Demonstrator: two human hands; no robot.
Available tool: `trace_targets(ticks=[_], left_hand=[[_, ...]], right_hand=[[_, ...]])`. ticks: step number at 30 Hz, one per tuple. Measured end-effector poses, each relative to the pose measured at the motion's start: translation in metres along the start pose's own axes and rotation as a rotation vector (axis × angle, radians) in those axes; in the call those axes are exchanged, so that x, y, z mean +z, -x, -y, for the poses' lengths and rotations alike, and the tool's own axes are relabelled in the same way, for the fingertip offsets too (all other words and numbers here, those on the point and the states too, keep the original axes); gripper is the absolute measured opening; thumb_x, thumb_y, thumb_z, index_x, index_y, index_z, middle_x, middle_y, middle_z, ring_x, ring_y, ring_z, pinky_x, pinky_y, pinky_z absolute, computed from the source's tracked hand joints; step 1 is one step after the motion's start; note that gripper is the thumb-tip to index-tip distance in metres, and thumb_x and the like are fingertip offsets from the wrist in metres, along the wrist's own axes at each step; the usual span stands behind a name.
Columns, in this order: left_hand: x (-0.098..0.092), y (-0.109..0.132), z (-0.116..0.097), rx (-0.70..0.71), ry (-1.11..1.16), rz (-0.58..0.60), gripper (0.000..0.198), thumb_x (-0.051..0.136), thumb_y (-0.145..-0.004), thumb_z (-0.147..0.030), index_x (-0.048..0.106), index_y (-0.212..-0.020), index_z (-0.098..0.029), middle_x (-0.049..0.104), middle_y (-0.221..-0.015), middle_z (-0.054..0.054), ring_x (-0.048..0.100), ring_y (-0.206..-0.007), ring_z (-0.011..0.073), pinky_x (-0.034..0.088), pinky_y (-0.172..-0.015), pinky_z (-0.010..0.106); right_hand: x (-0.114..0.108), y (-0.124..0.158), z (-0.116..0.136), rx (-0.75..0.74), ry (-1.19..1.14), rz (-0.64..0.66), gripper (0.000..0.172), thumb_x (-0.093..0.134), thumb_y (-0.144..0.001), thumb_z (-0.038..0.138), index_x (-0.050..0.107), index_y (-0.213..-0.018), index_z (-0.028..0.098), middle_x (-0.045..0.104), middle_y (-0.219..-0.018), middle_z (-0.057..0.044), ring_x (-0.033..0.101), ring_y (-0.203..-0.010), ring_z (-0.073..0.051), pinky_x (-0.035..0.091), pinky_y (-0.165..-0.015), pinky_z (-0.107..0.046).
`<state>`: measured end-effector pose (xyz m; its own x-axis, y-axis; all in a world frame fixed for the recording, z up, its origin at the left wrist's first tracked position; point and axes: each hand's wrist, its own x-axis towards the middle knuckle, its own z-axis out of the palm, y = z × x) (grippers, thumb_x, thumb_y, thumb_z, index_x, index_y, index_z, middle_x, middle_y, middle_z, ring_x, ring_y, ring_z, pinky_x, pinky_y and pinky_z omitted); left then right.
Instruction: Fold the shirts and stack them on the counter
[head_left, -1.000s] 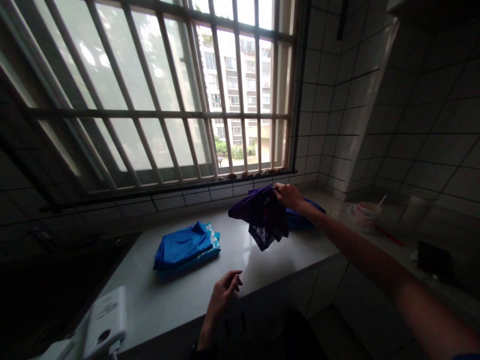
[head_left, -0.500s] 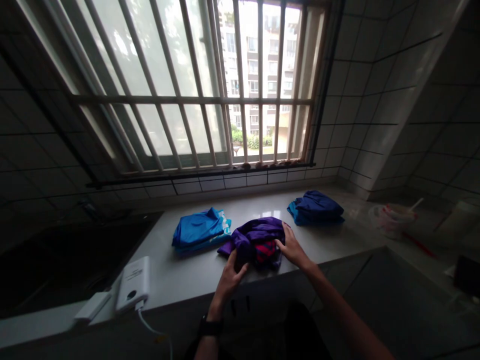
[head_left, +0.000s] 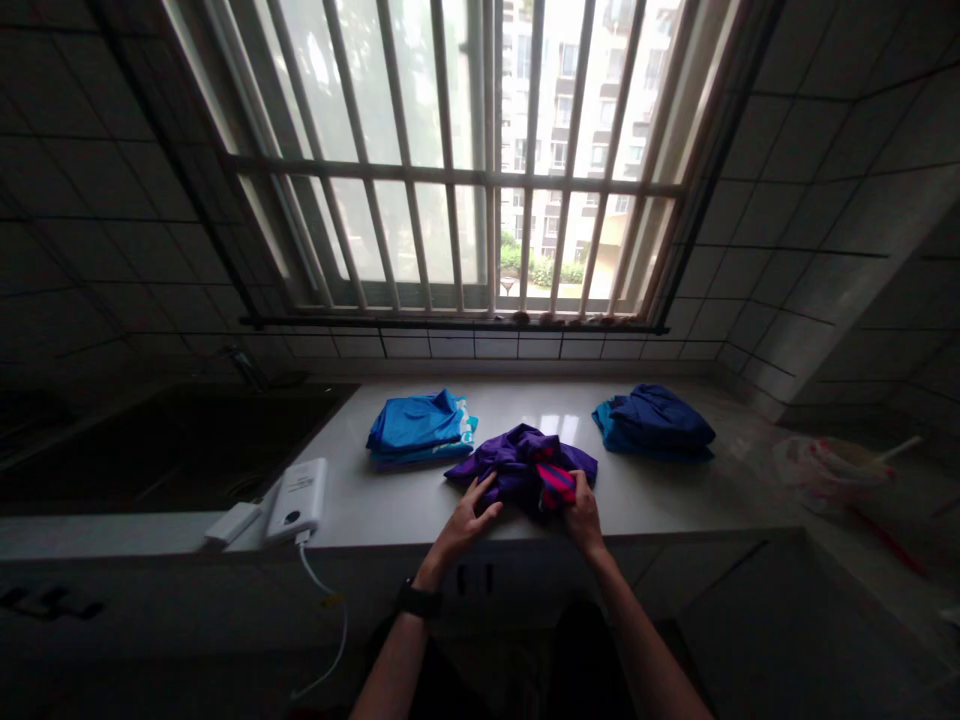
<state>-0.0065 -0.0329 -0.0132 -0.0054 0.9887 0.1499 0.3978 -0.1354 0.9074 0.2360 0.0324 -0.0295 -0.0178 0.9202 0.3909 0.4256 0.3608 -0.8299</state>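
Observation:
A crumpled purple garment [head_left: 517, 462] with a red and blue patch lies near the front edge of the pale countertop [head_left: 390, 505]. My left hand [head_left: 469, 518] rests on its left side with the fingers spread over the cloth. At the garment's right front, my right hand [head_left: 581, 510] is closed on the fabric beside the red patch. A folded bright blue garment [head_left: 418, 428] sits to the left behind it. To the right lies a folded darker blue garment [head_left: 652, 422].
A white power bank [head_left: 298, 498] with a cable and a small white block [head_left: 232, 522] lie at the counter's left front. A dark sink [head_left: 172, 440] is at the left. A plastic cup with a straw [head_left: 832, 468] stands at the right. A barred window rises behind.
My right hand carried the purple garment from the far right pile down to the counter's front middle. My left hand came up onto it. The view has shifted right and back.

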Motion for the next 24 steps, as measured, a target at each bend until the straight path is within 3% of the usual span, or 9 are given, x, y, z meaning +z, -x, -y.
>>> trace_targets(ticks=[3,5,7,9,13,16,18,21,24], left_hand=[[-0.001,-0.005,0.010,0.024,0.071,-0.100,0.089,0.064,-0.087,-0.051,0.025,-0.162,-0.023,0.023,-0.170,0.010,0.017,-0.157,0.0286,0.016,-0.128,0.045],[-0.002,-0.006,0.013,0.025,0.071,-0.150,0.091,0.065,-0.086,-0.049,0.023,-0.162,-0.023,0.022,-0.170,0.010,0.015,-0.158,0.0287,0.015,-0.128,0.045],[-0.004,-0.005,0.012,0.023,0.059,-0.201,0.089,0.068,-0.085,-0.047,0.027,-0.161,-0.024,0.023,-0.170,0.010,0.016,-0.157,0.0295,0.017,-0.128,0.045],[-0.006,-0.003,0.009,0.030,0.050,-0.220,0.082,0.071,-0.082,-0.042,0.040,-0.156,-0.026,0.030,-0.167,0.009,0.025,-0.155,0.0302,0.022,-0.127,0.045],[-0.009,0.002,0.002,0.031,0.027,-0.062,0.040,0.071,-0.081,-0.031,0.076,-0.119,-0.022,0.065,-0.137,0.009,0.056,-0.133,0.0295,0.037,-0.119,0.046],[-0.010,0.004,0.000,0.016,-0.017,0.029,0.026,0.066,-0.078,-0.020,0.083,-0.099,-0.021,0.078,-0.107,0.008,0.066,-0.118,0.0280,0.040,-0.117,0.048],[-0.010,0.005,0.000,0.022,-0.036,0.058,0.031,0.062,-0.076,-0.015,0.083,-0.098,-0.022,0.080,-0.100,0.006,0.068,-0.115,0.0269,0.040,-0.117,0.048],[-0.009,0.004,-0.002,0.016,-0.037,0.034,0.047,0.060,-0.072,-0.011,0.079,-0.113,-0.024,0.077,-0.117,0.006,0.058,-0.133,0.0293,0.036,-0.120,0.048],[-0.009,0.002,-0.001,0.008,-0.004,-0.064,0.065,0.061,-0.073,-0.012,0.065,-0.137,-0.023,0.060,-0.147,0.008,0.035,-0.151,0.0310,0.025,-0.126,0.051]], right_hand=[[-0.004,-0.005,-0.012,0.174,-0.127,-0.191,0.035,0.038,-0.091,0.053,0.054,-0.096,0.023,0.066,-0.079,-0.005,0.064,-0.076,-0.026,0.049,-0.071,-0.036],[-0.005,-0.007,-0.016,0.257,-0.154,-0.352,0.042,0.039,-0.091,0.058,0.054,-0.107,0.021,0.068,-0.097,-0.011,0.066,-0.092,-0.030,0.051,-0.080,-0.040],[-0.004,-0.008,-0.015,0.221,-0.140,-0.458,0.051,0.046,-0.089,0.054,0.050,-0.126,0.018,0.063,-0.122,-0.017,0.062,-0.115,-0.032,0.049,-0.096,-0.046],[-0.002,-0.006,-0.010,0.075,-0.078,-0.471,0.061,0.051,-0.089,0.045,0.041,-0.141,0.016,0.052,-0.141,-0.020,0.050,-0.134,-0.032,0.040,-0.111,-0.050],[0.002,0.004,0.004,-0.174,0.118,-0.422,0.062,0.051,-0.093,0.034,0.036,-0.151,0.019,0.039,-0.157,-0.018,0.035,-0.148,-0.030,0.033,-0.119,-0.053],[0.001,0.011,0.010,-0.348,0.255,-0.323,0.048,0.057,-0.094,0.035,0.052,-0.141,0.023,0.046,-0.153,-0.015,0.040,-0.144,-0.031,0.032,-0.118,-0.056],[0.000,0.014,0.013,-0.480,0.323,-0.125,0.044,0.065,-0.090,0.038,0.061,-0.132,0.026,0.053,-0.147,-0.013,0.047,-0.139,-0.031,0.032,-0.118,-0.056],[0.000,0.014,0.016,-0.505,0.366,0.193,0.041,0.070,-0.086,0.036,0.067,-0.125,0.025,0.067,-0.129,-0.011,0.061,-0.121,-0.029,0.043,-0.108,-0.049],[0.001,0.009,0.022,-0.360,0.352,0.265,0.023,0.062,-0.089,0.029,0.072,-0.108,0.020,0.072,-0.108,-0.012,0.066,-0.104,-0.028,0.050,-0.093,-0.043]])
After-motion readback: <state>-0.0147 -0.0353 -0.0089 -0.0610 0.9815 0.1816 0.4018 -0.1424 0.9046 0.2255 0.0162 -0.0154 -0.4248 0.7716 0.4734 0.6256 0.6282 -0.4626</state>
